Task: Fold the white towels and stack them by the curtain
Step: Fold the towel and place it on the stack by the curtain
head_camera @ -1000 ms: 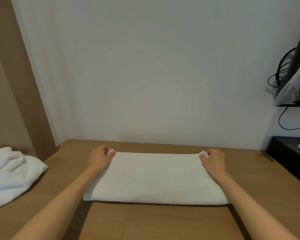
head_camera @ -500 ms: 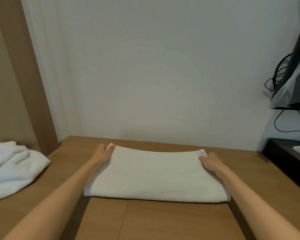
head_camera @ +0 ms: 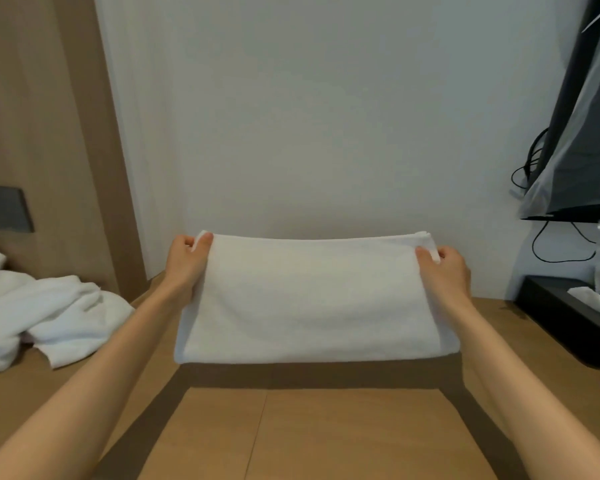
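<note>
Centre frame: we see the left hand and right hand each pinching an upper corner of the towel, lifted above the table.

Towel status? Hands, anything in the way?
Left hand and right hand pinch towel top corners. Towel folded, raised over table. Loose towels heaped left, apart.

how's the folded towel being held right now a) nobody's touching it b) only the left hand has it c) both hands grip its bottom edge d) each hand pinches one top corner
d: the left hand and the right hand each pinch a top corner of the towel, which hangs between them over the wooden desk.
</note>
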A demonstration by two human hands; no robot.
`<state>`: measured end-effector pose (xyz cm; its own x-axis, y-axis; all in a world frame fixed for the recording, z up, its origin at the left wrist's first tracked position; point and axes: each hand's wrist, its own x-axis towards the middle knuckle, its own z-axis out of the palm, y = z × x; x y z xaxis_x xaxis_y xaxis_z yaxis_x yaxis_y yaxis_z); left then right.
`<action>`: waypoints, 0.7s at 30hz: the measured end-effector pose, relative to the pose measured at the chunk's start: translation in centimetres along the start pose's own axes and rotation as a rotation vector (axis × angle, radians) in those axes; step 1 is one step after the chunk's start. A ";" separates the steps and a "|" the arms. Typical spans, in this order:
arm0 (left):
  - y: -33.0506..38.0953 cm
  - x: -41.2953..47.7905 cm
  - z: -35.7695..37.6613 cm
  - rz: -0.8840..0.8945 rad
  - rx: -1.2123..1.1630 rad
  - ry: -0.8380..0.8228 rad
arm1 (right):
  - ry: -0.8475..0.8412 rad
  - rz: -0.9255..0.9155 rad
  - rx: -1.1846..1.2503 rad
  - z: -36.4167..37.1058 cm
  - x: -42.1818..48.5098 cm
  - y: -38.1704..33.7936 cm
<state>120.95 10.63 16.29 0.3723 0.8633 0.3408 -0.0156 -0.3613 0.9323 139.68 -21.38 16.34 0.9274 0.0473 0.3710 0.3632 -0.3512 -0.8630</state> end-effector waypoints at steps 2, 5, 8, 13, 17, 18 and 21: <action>-0.6 -0.7 -1.3 -0.056 0.118 -0.049 | -0.084 0.041 -0.100 -0.5 -0.6 0.5; -2.6 -2.6 -2.9 -0.101 0.479 -0.224 | -0.238 0.058 -0.291 0.0 -2.6 2.5; -5.0 -4.8 -3.0 -0.114 0.658 -0.349 | -0.350 0.091 -0.486 1.1 -5.0 5.3; -7.0 -7.3 -2.1 0.043 0.904 -0.278 | -0.274 0.029 -0.737 2.3 -6.5 7.2; -6.6 -8.5 -1.5 0.153 1.060 -0.226 | -0.171 -0.115 -0.835 2.3 -7.0 6.7; -6.1 -8.7 -1.4 0.182 1.137 -0.216 | -0.143 -0.185 -0.882 2.4 -7.1 6.4; -4.7 -9.3 -0.6 0.333 1.278 -0.253 | -0.186 -0.377 -0.820 3.4 -8.0 4.9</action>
<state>116.96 4.51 8.81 0.6824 0.6327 0.3660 0.6806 -0.7327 -0.0024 134.30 -20.29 7.96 0.7856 0.4181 0.4560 0.5332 -0.8314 -0.1563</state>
